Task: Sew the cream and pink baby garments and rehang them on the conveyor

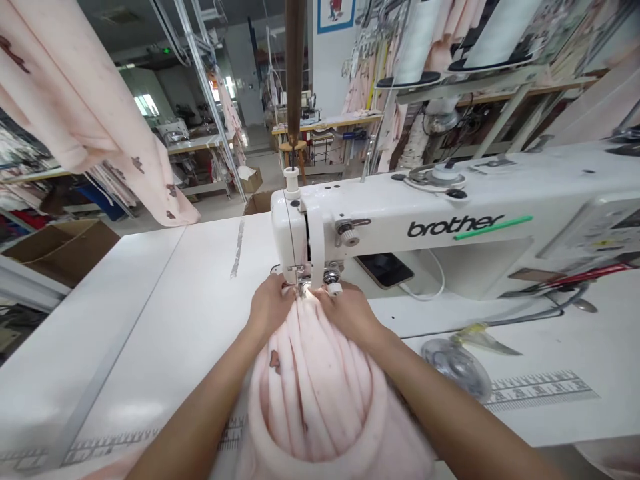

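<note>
Fabric (310, 393) bunched in tube, left hand (270, 307) and right hand (347, 312) pressing down beside presser foot (301, 280), keeping folds flat.

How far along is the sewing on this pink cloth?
Hard to say exactly. Looks done: printed pink panels hang at upper left. In hand: the left hand and right hand guide bunched pink cloth at the sewing machine needle. Left: a thick bunch waits on the near side, though its stitching can't be seen.
</note>
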`<state>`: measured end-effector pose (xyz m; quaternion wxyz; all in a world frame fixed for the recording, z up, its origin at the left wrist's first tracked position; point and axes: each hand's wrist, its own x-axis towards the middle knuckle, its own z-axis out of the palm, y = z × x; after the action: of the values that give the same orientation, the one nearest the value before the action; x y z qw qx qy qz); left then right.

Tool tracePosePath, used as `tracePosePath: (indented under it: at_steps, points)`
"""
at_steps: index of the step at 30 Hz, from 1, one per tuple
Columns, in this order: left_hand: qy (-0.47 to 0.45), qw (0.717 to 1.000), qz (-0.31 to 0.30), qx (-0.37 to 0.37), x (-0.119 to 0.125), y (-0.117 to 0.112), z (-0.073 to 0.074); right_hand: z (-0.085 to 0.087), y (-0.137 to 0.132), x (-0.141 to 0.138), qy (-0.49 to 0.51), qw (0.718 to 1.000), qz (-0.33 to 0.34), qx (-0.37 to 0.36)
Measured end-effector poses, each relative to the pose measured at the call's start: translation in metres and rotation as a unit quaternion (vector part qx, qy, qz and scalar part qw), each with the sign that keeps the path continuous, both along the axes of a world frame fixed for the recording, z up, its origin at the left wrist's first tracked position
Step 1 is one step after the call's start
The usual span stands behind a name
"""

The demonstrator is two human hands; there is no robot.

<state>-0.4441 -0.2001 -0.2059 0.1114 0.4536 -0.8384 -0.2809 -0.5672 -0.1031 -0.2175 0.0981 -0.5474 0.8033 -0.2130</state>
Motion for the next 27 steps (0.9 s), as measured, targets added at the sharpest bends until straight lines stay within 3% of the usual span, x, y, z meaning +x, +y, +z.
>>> tracePosePath:
  at_steps: [19, 27]
  points:
    - [0.046, 0.998, -0.012, 0.05, 0.0052, -0.0009, 0.0001, 0.0055, 0.0064, -0.0022, -0.057, 0.998, -0.027, -0.004]
    - [0.056, 0.997, -0.029, 0.044, 0.0086, 0.0017, 0.0016, 0.0064, 0.0109, -0.0013, -0.104, 0.994, 0.019, -0.028]
